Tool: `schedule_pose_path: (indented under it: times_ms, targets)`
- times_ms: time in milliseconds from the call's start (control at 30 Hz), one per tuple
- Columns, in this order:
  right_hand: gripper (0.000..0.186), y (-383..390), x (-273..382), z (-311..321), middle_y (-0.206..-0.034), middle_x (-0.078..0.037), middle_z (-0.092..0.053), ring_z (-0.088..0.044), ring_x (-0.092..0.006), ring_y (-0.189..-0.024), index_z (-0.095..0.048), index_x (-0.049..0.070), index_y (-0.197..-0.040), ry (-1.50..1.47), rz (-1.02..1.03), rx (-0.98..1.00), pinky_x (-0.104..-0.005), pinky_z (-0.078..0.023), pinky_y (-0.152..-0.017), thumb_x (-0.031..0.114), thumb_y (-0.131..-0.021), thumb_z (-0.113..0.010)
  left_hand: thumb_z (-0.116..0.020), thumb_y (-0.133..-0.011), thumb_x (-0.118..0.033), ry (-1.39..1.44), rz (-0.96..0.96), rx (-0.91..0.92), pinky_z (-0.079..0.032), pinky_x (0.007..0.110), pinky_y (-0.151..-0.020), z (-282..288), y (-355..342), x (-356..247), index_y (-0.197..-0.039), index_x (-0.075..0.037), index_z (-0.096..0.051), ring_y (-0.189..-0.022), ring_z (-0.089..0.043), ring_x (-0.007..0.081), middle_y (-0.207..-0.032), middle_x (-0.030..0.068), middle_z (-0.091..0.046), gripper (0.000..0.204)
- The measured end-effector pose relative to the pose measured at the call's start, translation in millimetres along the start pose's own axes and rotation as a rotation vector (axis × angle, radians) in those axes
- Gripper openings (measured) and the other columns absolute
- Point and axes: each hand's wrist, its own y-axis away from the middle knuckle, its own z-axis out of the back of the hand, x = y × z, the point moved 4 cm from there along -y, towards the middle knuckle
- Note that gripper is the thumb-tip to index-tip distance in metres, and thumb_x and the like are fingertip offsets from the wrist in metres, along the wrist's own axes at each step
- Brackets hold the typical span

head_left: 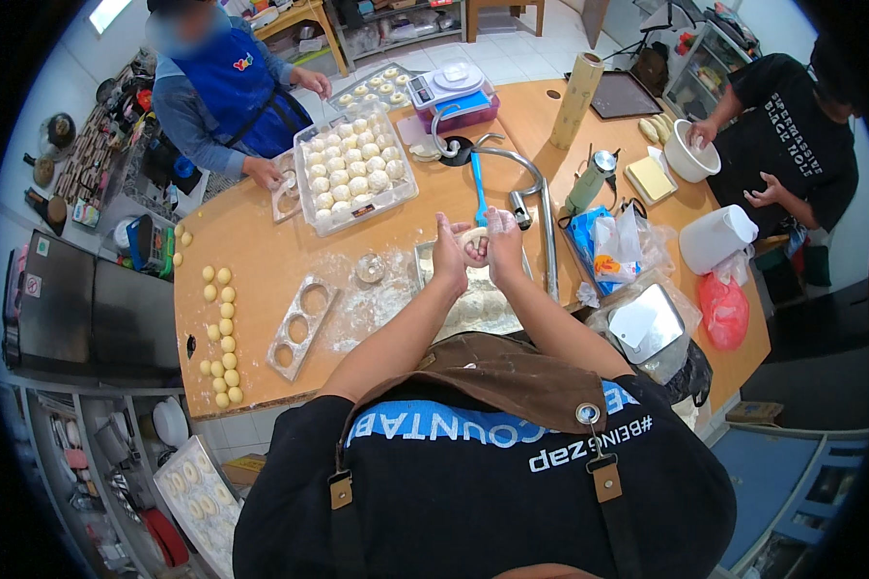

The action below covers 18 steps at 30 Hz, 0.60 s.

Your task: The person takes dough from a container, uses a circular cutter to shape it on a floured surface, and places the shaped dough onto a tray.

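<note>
Between my two hands I hold a ring of pale dough, with fingertips showing through its hole. My left hand curls around one side and my right hand around the other. Beneath them is a floured tray with pale dough pieces, partly hidden by my wrists. To the left lie a round cutter in scattered flour and a white board with three round holes. Past my left hand stands a clear plastic box filled with floured dough balls.
Loose dough balls line the table's left side. A curved metal pipe and blue spatula lie ahead. At right stand a white jug, a red bag and a scale. Two people work across the table, one with a white bowl.
</note>
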Motion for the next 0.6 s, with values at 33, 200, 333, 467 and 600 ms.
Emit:
schedule_pose_path:
  times_ms: [33,200,333,467,600]
  targets:
    - [0.029,-2,-4,3,-0.066,-0.002,-0.051,-0.046,-0.0082,-0.044,-0.053,0.004,-0.095,0.024,0.008,0.058,-0.0232,-0.037,-0.037,0.033,-0.095,-0.05,-0.029,-0.092,-0.061,-0.114,-0.016,0.061,-0.038,0.023,-0.041,1,-2,2,-0.097,-0.001,-0.05,-0.042,-0.046,0.0109,-0.055,0.0016,-0.049,0.063]
    - [0.028,-10,-11,4,-0.078,-0.004,-0.055,-0.049,-0.0085,-0.048,-0.054,0.004,-0.096,0.073,-0.258,0.328,-0.0219,-0.041,-0.041,0.032,-0.094,-0.051,-0.027,-0.092,-0.061,-0.504,0.093,0.195,-0.036,0.022,-0.038,2,-2,-4,-0.092,-0.002,-0.052,-0.04,-0.044,0.01,-0.053,0.0027,-0.049,0.064]
    - [0.027,-2,-2,7,-0.07,-0.005,-0.059,-0.053,-0.0094,-0.051,-0.054,0.005,-0.097,0.065,-0.128,0.192,-0.022,-0.041,-0.042,0.032,-0.092,-0.054,-0.026,-0.091,-0.064,0.048,0.113,-0.016,-0.037,0.022,-0.039,-3,0,11,-0.095,-0.003,-0.051,-0.041,-0.045,0.0101,-0.052,0.0022,-0.048,0.066]
    - [0.022,1,0,5,-0.066,-0.004,-0.054,-0.051,-0.0099,-0.047,-0.051,0.006,-0.095,0.129,-0.087,0.231,-0.0233,-0.041,-0.04,0.029,-0.094,-0.051,-0.021,-0.091,-0.064,-0.509,0.15,0.27,-0.039,0.023,-0.043,3,-1,4,-0.1,0.0,-0.048,-0.048,-0.05,0.0105,-0.063,0.0029,-0.052,0.071]
    - [0.025,3,8,-2,-0.066,-0.005,-0.054,-0.052,-0.0101,-0.047,-0.05,0.006,-0.096,0.08,-0.232,0.344,-0.0224,-0.043,-0.041,0.031,-0.094,-0.05,-0.021,-0.093,-0.062,-0.065,0.098,0.215,-0.041,0.023,-0.044,1,-5,8,-0.1,-0.004,-0.05,-0.049,-0.05,0.0098,-0.066,0.0028,-0.054,0.065]
